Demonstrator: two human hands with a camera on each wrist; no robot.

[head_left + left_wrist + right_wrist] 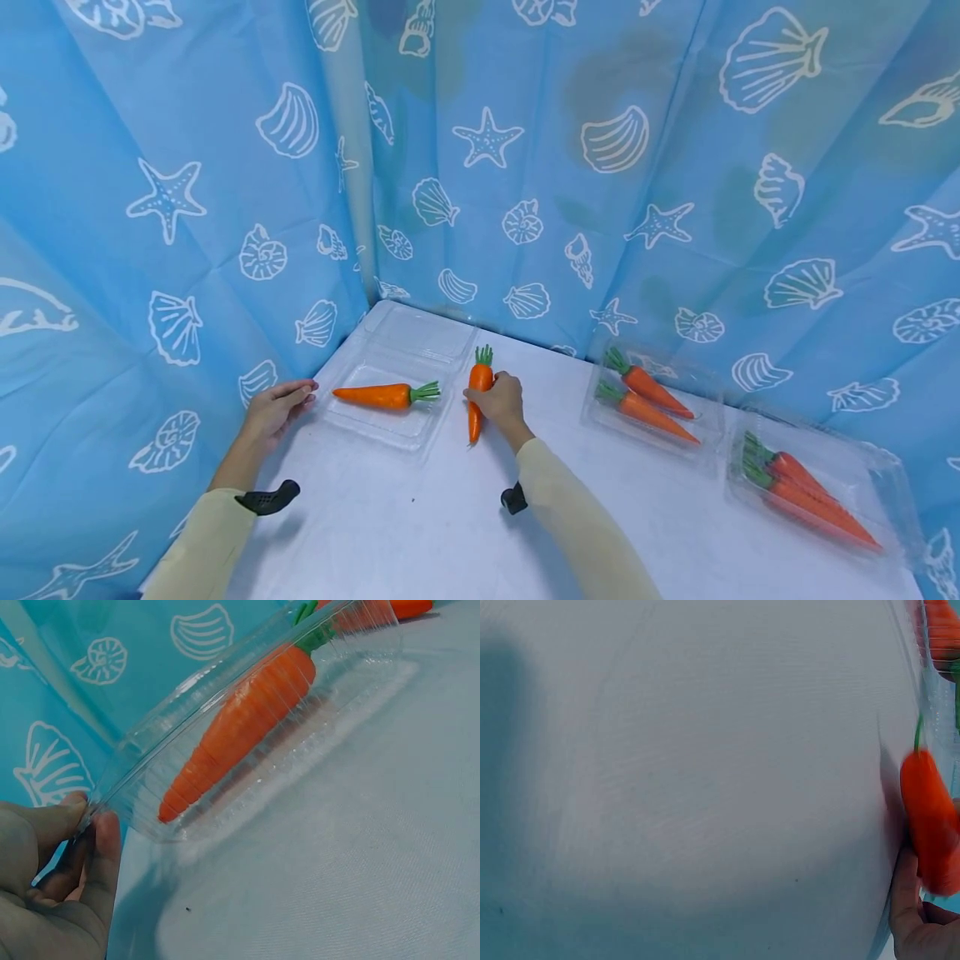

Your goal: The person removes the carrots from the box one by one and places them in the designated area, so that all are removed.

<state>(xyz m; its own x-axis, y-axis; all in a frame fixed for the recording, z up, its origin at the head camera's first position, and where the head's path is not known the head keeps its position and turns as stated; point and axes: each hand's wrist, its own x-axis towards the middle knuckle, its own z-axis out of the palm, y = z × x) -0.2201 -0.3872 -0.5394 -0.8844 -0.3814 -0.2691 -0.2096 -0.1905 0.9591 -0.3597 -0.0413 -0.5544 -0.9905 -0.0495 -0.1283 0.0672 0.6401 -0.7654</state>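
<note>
My left hand (276,412) pinches the left edge of an open clear plastic clamshell box (142,761) between thumb and fingers. One orange carrot (378,397) with a short green top lies across the base of that box, its tip toward the left hand. Just right of the box, my right hand (504,402) grips a second carrot (481,377) around its middle, green top pointing away and tip toward me. In the right wrist view this carrot (928,814) looks blurred at the right edge, with fingers against it.
To the right stand two more clear boxes. In the nearer-to-middle box (592,408) lie two carrots (647,408), and the far right box (738,492) holds two carrots (813,500). A blue shell-patterned curtain (487,208) rises behind the white table (420,533) and along its left.
</note>
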